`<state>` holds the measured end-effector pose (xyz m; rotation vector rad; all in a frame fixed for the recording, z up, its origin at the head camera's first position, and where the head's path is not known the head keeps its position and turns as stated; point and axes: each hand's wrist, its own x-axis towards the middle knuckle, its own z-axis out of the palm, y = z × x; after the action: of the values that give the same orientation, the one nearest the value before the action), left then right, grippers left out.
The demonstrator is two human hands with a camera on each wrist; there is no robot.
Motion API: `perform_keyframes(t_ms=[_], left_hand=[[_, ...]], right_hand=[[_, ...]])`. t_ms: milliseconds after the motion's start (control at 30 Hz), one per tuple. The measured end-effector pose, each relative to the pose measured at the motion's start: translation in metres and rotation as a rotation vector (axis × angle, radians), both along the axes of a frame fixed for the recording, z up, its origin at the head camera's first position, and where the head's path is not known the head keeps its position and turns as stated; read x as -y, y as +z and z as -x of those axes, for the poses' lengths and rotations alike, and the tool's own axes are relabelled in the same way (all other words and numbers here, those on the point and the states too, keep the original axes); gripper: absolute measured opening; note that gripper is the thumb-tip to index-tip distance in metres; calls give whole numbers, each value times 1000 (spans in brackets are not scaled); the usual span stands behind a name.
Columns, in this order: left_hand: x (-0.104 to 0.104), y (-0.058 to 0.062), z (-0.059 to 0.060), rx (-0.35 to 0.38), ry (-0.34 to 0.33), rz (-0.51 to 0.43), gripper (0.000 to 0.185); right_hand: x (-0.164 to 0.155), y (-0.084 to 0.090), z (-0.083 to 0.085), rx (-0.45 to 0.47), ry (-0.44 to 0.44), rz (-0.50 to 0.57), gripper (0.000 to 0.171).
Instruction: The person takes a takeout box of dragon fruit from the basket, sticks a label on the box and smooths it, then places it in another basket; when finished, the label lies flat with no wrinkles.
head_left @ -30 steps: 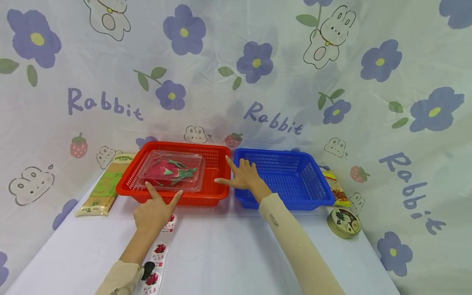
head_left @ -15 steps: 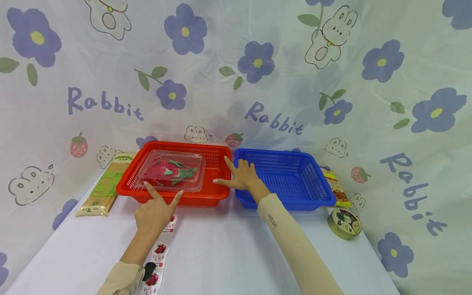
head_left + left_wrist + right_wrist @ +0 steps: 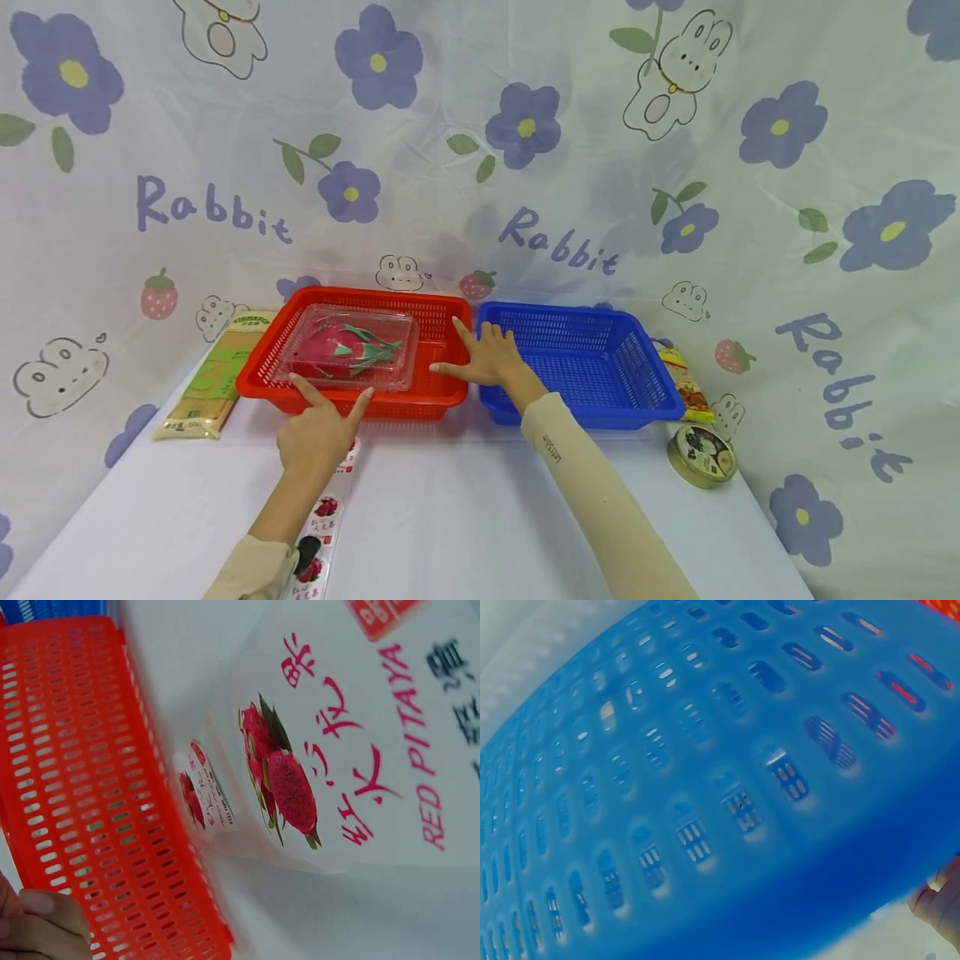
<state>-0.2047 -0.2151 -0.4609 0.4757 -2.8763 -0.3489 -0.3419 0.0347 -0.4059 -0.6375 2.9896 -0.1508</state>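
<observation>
A pink-and-green dragon fruit (image 3: 341, 348) lies in a clear plastic box (image 3: 408, 367) inside the red basket (image 3: 442, 398). My left hand (image 3: 315, 433) is at this basket's front rim, index finger and thumb stretched apart. Its other fingers are folded close to the basket wall in the left wrist view. Over the two neighbouring rims reaches my right hand (image 3: 491, 358), fingers spread, thumb above the red basket. Beside it stands a blue basket (image 3: 585, 383), whose perforated wall fills most of the right wrist view. Neither hand holds a thing; whether they touch the rims I cannot tell.
A strip of dragon fruit labels (image 3: 326, 505) lies in front of the red basket, under the left forearm. Noodle-like packaging (image 3: 206, 383) is at the left. On the right are a yellow packet (image 3: 684, 383) and a round tin (image 3: 702, 456). A patterned curtain hangs behind.
Both hands keep their pose, with only a very slight drift of the right hand to the left. The baskets and the boxed dragon fruit stay where they were.
</observation>
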Motion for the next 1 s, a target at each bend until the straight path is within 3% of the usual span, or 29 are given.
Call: perform_keyframes(t_ms=[500, 1000], left_hand=[[-4, 2, -1, 34, 14, -14, 116], [-5, 3, -3, 36, 22, -39, 117]], right_hand=[[1, -1, 2, 21, -11, 33, 100], [10, -3, 3, 9, 22, -9, 103]])
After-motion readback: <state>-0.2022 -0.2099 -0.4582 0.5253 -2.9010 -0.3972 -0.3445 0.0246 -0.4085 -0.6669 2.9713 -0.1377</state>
